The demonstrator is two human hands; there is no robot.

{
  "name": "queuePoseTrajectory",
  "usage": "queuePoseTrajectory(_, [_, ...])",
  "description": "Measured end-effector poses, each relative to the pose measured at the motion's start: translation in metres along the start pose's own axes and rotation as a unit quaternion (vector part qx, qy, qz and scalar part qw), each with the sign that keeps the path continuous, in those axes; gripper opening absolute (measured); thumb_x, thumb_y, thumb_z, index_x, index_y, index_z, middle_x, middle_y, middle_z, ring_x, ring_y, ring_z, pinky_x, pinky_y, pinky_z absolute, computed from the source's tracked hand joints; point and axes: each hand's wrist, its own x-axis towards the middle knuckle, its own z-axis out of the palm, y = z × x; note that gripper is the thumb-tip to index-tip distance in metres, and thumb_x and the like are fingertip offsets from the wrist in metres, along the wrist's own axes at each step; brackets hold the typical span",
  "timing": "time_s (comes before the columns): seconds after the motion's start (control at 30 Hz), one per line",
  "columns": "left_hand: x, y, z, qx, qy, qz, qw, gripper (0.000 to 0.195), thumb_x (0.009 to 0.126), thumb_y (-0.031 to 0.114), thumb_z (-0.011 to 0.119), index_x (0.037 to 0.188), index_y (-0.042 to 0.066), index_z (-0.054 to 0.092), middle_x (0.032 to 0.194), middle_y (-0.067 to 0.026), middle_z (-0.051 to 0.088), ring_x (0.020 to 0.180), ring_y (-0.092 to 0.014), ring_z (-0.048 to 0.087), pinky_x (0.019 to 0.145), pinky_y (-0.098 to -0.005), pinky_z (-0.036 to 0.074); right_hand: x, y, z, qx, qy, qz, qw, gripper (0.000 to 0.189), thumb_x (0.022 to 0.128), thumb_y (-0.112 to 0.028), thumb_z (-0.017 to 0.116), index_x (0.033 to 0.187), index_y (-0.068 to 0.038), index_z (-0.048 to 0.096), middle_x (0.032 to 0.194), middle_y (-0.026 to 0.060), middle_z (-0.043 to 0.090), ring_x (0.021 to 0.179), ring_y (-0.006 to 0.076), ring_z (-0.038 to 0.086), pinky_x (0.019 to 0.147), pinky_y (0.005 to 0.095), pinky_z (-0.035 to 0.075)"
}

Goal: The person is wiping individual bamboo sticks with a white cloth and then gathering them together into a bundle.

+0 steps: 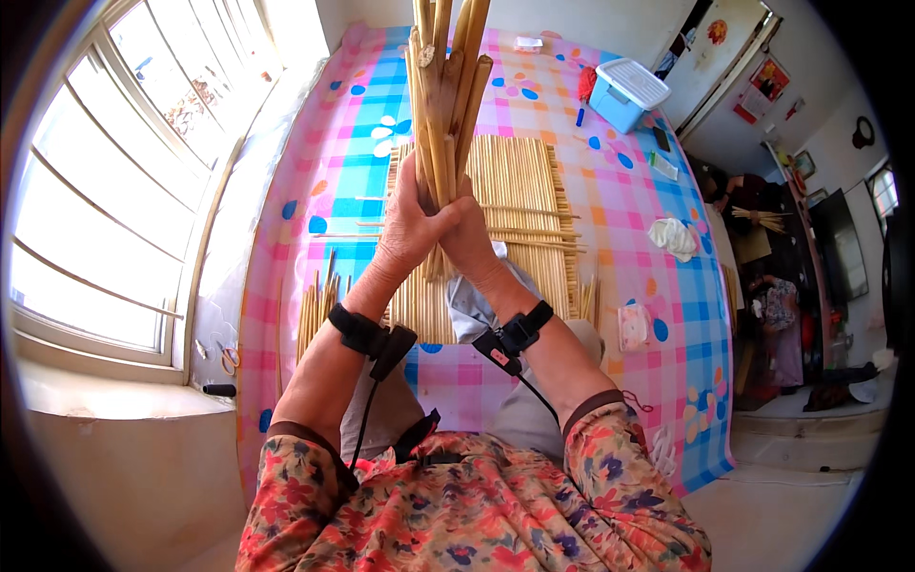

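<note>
Both hands are wrapped around a thick bundle of dry plant stalks (447,93), held up in front of me over the mat. My left hand (409,222) grips it from the left, and my right hand (463,227) closes on it from the right, thumbs meeting in front. The lower stalk ends poke out below the hands. Beneath lies a flat mat of stalks set side by side (515,168), with a few loose stalks (532,234) across it. A grey cloth (472,307) rests on the mat's near part, partly behind my right forearm.
Loose stalks (318,307) stand left of the mat. On the checked sheet (593,214) are a blue lidded box (622,100), a white cloth (672,239) and a tissue pack (633,327). Scissors (229,360) lie by the barred window. Two people (775,307) are at the far right.
</note>
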Motion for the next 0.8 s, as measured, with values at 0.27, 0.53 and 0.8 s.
queuePoseTrajectory(0.27, [-0.009, -0.018, -0.005, -0.005, 0.034, 0.001, 0.999, 0.069, 0.072, 0.019, 0.076, 0.126, 0.002, 0.037, 0.111, -0.0102, 0.054, 0.103, -0.018, 0.055, 0.088, -0.0327, 0.046, -0.001, 0.014, 0.002, -0.040, -0.048, 0.023, 0.998, 0.056, 0.080, -0.020, 0.067, 0.127, -0.004, 0.042, 0.115, 0.0139, 0.055, 0.107, 0.0264, 0.056, 0.089, 0.0340, 0.046])
queuePoseTrajectory(0.53, [-0.017, -0.022, -0.001, 0.020, 0.053, -0.106, 0.993, 0.044, 0.075, 0.014, 0.072, 0.113, -0.002, 0.056, 0.104, -0.0083, 0.062, 0.095, -0.015, 0.059, 0.086, -0.0297, 0.047, -0.015, 0.019, 0.004, 0.003, -0.098, 0.069, 0.993, 0.050, 0.079, -0.010, 0.065, 0.124, -0.004, 0.046, 0.112, 0.0138, 0.058, 0.106, 0.0269, 0.057, 0.089, 0.0340, 0.046])
queuePoseTrajectory(0.8, [-0.017, -0.020, 0.001, -0.097, 0.150, -0.090, 0.980, 0.020, 0.079, 0.001, 0.066, 0.098, -0.001, 0.064, 0.109, -0.0094, 0.063, 0.094, -0.013, 0.059, 0.082, -0.0265, 0.047, -0.021, 0.032, 0.025, 0.031, -0.064, 0.083, 0.994, 0.049, 0.081, -0.005, 0.061, 0.126, -0.004, 0.044, 0.109, 0.0178, 0.058, 0.103, 0.0328, 0.057, 0.085, 0.0358, 0.047])
